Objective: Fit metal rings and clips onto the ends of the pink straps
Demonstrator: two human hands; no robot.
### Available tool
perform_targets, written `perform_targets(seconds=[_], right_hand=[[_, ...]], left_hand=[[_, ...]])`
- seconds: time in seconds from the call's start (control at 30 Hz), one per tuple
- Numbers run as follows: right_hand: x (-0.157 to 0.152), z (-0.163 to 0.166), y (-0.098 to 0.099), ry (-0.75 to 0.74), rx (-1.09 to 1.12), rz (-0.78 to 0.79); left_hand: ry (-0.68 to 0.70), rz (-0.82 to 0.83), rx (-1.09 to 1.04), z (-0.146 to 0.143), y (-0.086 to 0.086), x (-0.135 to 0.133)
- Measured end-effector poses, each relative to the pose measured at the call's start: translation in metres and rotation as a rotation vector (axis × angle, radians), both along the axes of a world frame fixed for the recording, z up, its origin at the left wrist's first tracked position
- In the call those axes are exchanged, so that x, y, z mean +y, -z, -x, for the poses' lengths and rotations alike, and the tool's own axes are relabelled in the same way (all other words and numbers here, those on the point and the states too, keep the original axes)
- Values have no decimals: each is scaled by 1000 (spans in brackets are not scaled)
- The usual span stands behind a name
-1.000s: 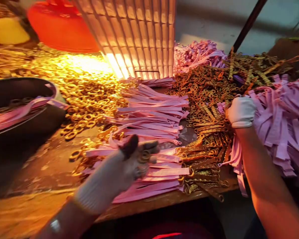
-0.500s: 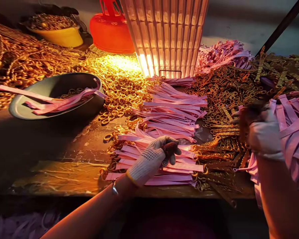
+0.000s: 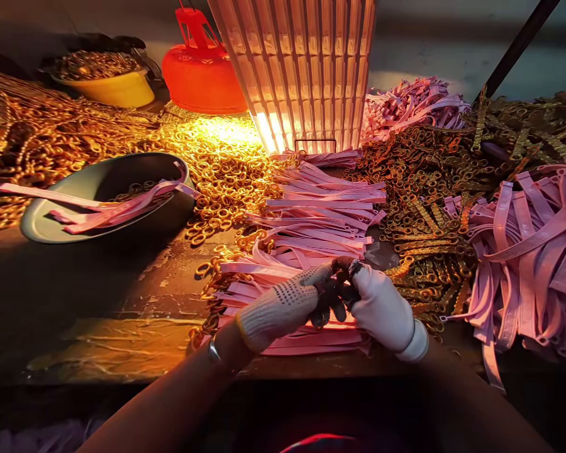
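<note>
My left hand (image 3: pixel 285 308), in a white knitted glove with dark dots and dark fingertips, is closed above the nearest pink straps. Against its fingertips comes my right hand (image 3: pixel 382 308), in a white glove with dark fingertips, its fingers also pinched. Whatever lies between them is too dark and small to make out. Beneath and beyond both hands, pink straps (image 3: pixel 327 195) lie crosswise in a long row, with gold rings at their left ends. Gold-coloured ring-ended links (image 3: pixel 419 248) are heaped to the right of the row.
A grey bowl (image 3: pixel 33 217) with pink straps in it stands left of a pile of gold rings (image 3: pixel 221 182). An orange lamp (image 3: pixel 202 75) glows beside a ribbed panel (image 3: pixel 306 69). More pink straps (image 3: pixel 528 251) hang over the table's right edge. A yellow tub (image 3: pixel 117 91) stands behind.
My right hand has come in from the pile at the right to meet my left hand over the straps. My left hand stays nearly in place. The view has shifted slightly.
</note>
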State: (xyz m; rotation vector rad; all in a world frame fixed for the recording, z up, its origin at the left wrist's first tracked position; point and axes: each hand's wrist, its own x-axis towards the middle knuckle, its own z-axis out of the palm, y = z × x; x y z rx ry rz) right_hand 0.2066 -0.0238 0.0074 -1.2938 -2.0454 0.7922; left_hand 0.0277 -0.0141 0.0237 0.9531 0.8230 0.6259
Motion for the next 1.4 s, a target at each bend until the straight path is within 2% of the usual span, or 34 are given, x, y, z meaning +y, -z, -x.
perform_targets(seconds=[0.1, 0.2, 0.27, 0.33, 0.5, 0.63, 0.73, 0.83, 0.93, 1.0, 1.07, 1.13, 1.2, 1.27, 1.33, 1.4], right_hand=[[-3, 2, 3, 54, 71, -8], [-5, 0, 11, 102, 221, 16], [-6, 0, 14, 118, 199, -5], [-8, 0, 13, 130, 65, -55], [-13, 4, 4, 81, -472, -140], [-18, 8, -4, 41, -726, -160], [-20, 7, -10, 19, -771, -69], [-15, -1, -18, 24, -746, 104], [-9, -14, -26, -14, -595, 285], [-10, -23, -26, -52, -472, 366], [-13, -30, -21, 3, -459, 342], [-15, -36, -12, 116, -498, 205], [-15, -42, -2, 201, -454, 46], [-11, -48, 8, 238, -341, -87], [-6, -52, 15, 242, -277, -197], [-1, -51, 20, 225, -312, -268]], left_hand=[[-12, -11, 18, 1, 3, -1], [-130, 2, 105, -2, 11, -5], [-207, 18, 128, -6, 14, -9], [-240, 19, 110, -9, 15, -13], [-236, -44, 88, -13, 21, -15], [-270, 82, 76, -12, 28, -14], [-286, 207, 16, -15, 24, -12], [-246, 300, -46, -21, 17, -10], [-190, 353, -36, -30, 12, -11], [-162, 315, -9, -35, 10, -11], [-108, 227, 33, -38, 11, -5], [-43, 9, 144, -37, 13, 13], [-6, -425, 422, -33, 17, 43], [5, -926, 878, -26, 22, 81], [-4, -1035, 1061, -20, 27, 116], [29, -1047, 1144, -17, 33, 141]])
